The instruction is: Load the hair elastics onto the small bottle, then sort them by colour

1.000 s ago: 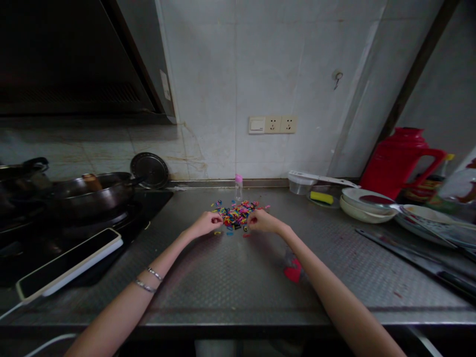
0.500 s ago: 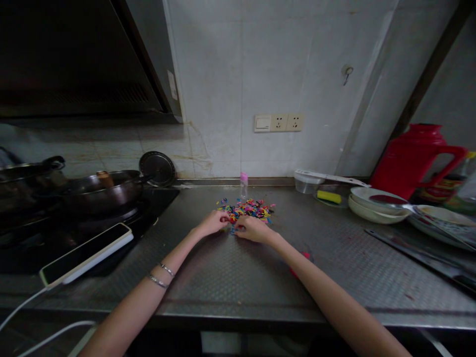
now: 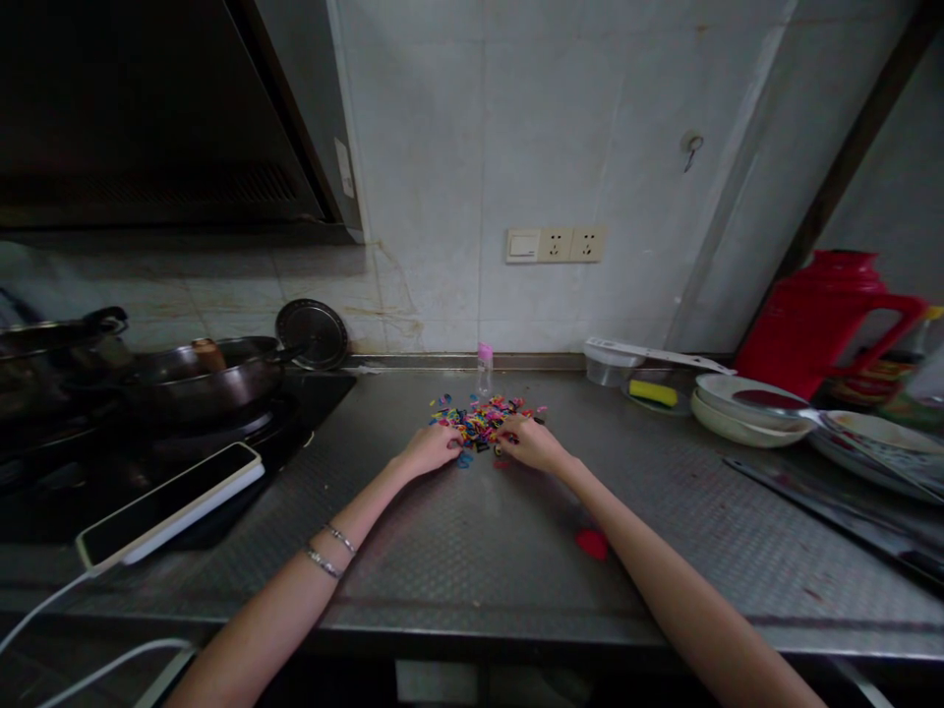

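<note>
Pile [image 3: 479,418] between left hand [image 3: 432,450] and right hand [image 3: 532,444], open countertop [image 3: 472,560] nearer

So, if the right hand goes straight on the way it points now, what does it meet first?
The right hand points forward and slightly left, so it would first meet the pile of small coloured pieces, whose edge it seems to touch. The pink-capped bottle stands behind, but depth is unclear.

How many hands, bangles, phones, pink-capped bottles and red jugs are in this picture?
Bare hands: 2, left hand and right hand
Thin silver bangles: 2
White-edged smartphone: 1
Small clear bottle with pink cap: 1
Red plastic jug: 1
Total: 7
</note>
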`<move>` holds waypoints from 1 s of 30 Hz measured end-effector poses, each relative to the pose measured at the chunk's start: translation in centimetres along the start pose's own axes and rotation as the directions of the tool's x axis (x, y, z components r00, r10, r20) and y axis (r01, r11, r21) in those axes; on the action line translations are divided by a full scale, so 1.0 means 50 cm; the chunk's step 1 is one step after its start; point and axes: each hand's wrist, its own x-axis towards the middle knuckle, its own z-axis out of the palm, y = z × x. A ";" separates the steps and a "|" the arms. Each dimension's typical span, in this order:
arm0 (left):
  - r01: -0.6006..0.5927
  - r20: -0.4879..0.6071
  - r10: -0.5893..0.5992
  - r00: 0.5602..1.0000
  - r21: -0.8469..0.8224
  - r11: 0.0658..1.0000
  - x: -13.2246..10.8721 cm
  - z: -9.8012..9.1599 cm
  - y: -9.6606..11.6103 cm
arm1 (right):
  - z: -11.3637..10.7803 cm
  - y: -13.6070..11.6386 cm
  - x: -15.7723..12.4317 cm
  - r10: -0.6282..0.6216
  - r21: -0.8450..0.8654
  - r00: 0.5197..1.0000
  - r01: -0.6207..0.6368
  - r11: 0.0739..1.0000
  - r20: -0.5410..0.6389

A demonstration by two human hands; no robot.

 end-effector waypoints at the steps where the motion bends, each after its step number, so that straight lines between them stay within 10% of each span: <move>1: -0.003 -0.002 0.003 1.000 0.010 1.000 0.001 0.001 0.000 | 0.002 0.000 0.000 -0.003 0.007 1.000 0.003 1.000 0.000; 20: 0.000 -0.022 -0.001 1.000 -0.066 0.998 0.001 -0.002 -0.001 | -0.020 -0.011 -0.003 -0.058 0.011 0.984 0.057 0.998 0.167; 30: -0.088 0.168 0.121 0.978 -0.193 0.977 -0.010 -0.021 0.007 | -0.020 -0.009 0.002 -0.067 0.058 0.983 0.058 0.997 0.168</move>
